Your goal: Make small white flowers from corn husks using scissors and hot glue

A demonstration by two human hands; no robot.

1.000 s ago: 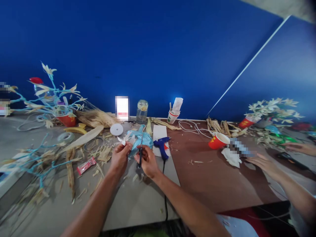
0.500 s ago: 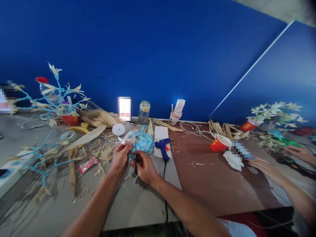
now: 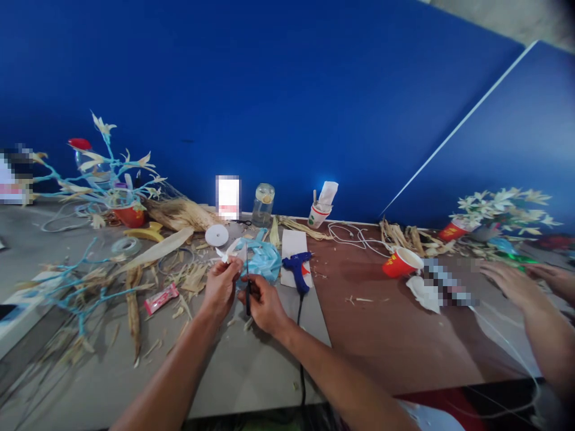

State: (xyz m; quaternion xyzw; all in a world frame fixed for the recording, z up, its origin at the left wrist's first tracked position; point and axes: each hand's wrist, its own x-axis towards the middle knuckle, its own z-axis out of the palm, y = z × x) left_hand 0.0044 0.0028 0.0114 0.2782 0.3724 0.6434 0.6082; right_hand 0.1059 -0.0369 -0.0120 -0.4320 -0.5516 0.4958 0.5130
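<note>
My left hand point(image 3: 222, 281) pinches a small white strip point(image 3: 223, 255), perhaps ribbon or husk; its exact kind is hard to tell. Close beside it, my right hand point(image 3: 264, 302) is closed around the dark handles of a pair of scissors point(image 3: 247, 290), whose blades point away from me. Just beyond both hands lies a crumpled heap of light-blue ribbon or plastic point(image 3: 265, 258). A white spool point(image 3: 216, 235) rests behind my left hand. To the right of my right hand, a blue glue gun point(image 3: 296, 269) lies on a white card point(image 3: 293, 240).
Dry corn husks point(image 3: 179, 214) and scraps cover the left side. Blue-wrapped branches with pale flowers stand in a red cup point(image 3: 130, 215). A glass jar point(image 3: 263, 205) is at the back. Right, a red paper cup point(image 3: 402, 262) lies tilted near a co-worker's hand point(image 3: 507, 281).
My hands hold nearly the same pose with the scissors and white strip. On the right, the co-worker's near hand has moved away from the phone-like blurred object, toward the back right.
</note>
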